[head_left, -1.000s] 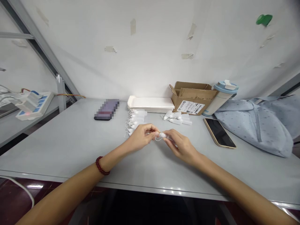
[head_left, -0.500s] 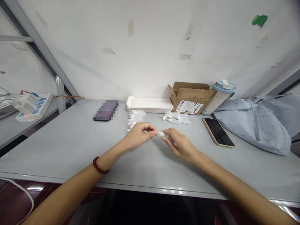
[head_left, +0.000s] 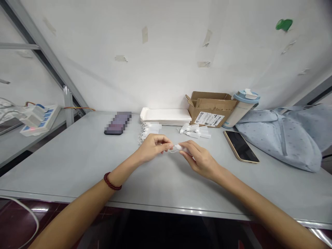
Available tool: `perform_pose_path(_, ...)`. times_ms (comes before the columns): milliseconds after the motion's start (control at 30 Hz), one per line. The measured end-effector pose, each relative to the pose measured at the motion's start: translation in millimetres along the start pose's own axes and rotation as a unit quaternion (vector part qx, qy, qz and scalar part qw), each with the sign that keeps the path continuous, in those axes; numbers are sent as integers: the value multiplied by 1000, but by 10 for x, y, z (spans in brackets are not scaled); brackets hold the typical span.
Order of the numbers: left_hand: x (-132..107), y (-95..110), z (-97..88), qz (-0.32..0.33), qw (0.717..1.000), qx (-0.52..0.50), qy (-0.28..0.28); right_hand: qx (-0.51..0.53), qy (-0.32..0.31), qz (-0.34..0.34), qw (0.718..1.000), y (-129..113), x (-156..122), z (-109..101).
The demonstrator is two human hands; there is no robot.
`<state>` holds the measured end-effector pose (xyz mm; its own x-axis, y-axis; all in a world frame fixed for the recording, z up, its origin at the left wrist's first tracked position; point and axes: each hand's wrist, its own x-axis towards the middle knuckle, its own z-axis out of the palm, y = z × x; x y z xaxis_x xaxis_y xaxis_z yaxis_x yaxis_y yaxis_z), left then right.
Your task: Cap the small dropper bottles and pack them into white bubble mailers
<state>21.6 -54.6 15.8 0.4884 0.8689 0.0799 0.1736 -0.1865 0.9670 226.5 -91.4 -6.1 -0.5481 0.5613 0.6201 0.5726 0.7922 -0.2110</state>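
Observation:
My left hand (head_left: 153, 146) and my right hand (head_left: 199, 159) meet over the middle of the grey table (head_left: 77, 159). Together they pinch a small white tag with a thin looped string (head_left: 177, 148) between their fingertips. A red bead bracelet circles my left wrist. Just behind my left hand lies a row of similar white tags (head_left: 149, 130). A smaller pile of white tags (head_left: 194, 130) lies behind my right hand.
A stack of white trays (head_left: 166, 116), an open cardboard box (head_left: 211, 108) and a lidded cup (head_left: 242, 108) line the wall. A phone (head_left: 240, 146) and a blue bag (head_left: 282, 136) lie right. A dark blurred item (head_left: 118, 122) sits left; a power strip (head_left: 38, 117) stands on the neighbouring table.
Both hands stay joined on the tag with only slight finger movement. The view has shifted a little.

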Motion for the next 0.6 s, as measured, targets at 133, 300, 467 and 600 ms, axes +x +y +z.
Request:
perform_pose_path(133,4,-5,-56,-14,1000,-6,7,-8,7,0,1000,19,-16,-9)
perform_pose_path(300,-14,22,-135,-13,999,-5,31,-4,10,9,1000,32,-32,-17)
perform_pose_path(467,-49,48,-50,-19,999,39,-25,0,3,1,1000,13,-39,13)
perform_pose_path(600,-41,47,-60,-24,998,48,-38,-3,-9,-7,1000,19,-40,34)
